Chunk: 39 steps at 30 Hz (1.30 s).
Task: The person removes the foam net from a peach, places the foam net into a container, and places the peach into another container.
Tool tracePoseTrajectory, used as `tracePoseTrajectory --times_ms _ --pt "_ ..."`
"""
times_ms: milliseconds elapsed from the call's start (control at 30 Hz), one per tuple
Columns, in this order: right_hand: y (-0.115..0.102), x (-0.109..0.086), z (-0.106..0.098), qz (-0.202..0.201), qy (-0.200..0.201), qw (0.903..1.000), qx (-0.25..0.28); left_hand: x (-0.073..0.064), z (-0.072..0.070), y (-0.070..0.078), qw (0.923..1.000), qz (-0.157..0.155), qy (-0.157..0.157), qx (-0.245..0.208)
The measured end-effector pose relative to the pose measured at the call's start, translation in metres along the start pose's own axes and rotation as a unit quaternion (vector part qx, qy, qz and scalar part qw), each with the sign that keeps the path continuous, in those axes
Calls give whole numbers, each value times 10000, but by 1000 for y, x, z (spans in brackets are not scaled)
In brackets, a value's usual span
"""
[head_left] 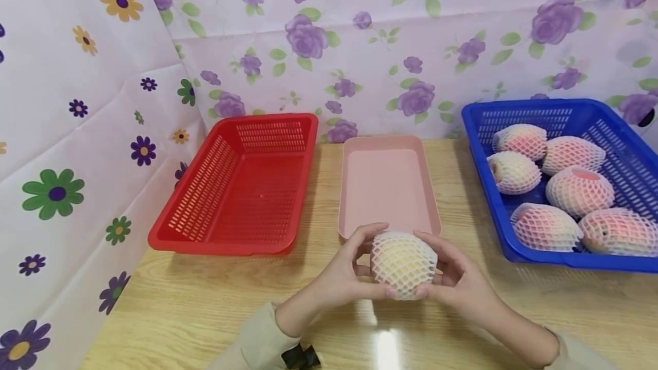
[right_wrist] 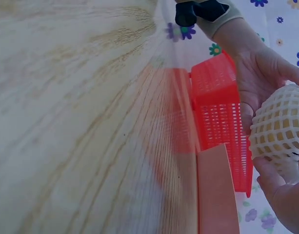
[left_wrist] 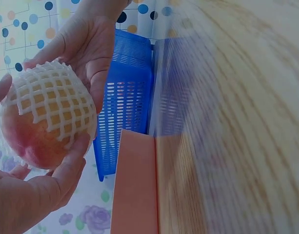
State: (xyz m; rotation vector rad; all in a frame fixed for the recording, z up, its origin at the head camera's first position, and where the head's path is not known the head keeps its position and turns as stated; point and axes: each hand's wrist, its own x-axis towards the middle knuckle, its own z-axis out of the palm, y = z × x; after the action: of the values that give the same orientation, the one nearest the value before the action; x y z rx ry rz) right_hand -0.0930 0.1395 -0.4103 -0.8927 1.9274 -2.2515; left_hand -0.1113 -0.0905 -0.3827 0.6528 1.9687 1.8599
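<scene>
Both hands hold one peach [head_left: 403, 264] in a white foam net, raised over the front of the table near the pink tray. My left hand [head_left: 341, 278] grips its left side, thumb in front and fingers behind. On the right side, my right hand [head_left: 457, 284] grips it the same way. The left wrist view shows the peach [left_wrist: 49, 117] with yellow skin and a red blush below the net's edge. Only part of the netted peach [right_wrist: 281, 129] appears in the right wrist view. The pink tray [head_left: 388, 187] lies flat just beyond the hands, with nothing in it.
A red slotted basket [head_left: 262, 193] with a bare bottom stands left of the tray. The blue basket [head_left: 488, 187] at the right holds several netted fruits [head_left: 578, 190]. Flowered cloth [head_left: 360, 61] hangs behind the wooden table [head_left: 205, 307].
</scene>
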Motion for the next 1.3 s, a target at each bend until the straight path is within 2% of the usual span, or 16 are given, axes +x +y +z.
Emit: tracePoseTrajectory --times_ms 233,333,533,800,1067,1300 --pt "0 -4 -4 77 520 9984 211 3 -5 -3 9976 428 -198 -512" --pt "0 -6 -5 -7 508 9980 372 3 -5 -4 9963 475 -261 -661" --pt "3 -6 -6 -275 503 9961 666 3 -3 -3 9988 212 -67 -444" --pt "2 -6 -5 -8 692 9963 510 1 3 3 9992 -138 -85 -373" --pt "0 -6 -5 33 647 9968 459 1 4 3 9990 -25 -177 -417" --pt "-5 -7 -3 369 867 9948 376 0 4 2 9984 -37 -224 -511"
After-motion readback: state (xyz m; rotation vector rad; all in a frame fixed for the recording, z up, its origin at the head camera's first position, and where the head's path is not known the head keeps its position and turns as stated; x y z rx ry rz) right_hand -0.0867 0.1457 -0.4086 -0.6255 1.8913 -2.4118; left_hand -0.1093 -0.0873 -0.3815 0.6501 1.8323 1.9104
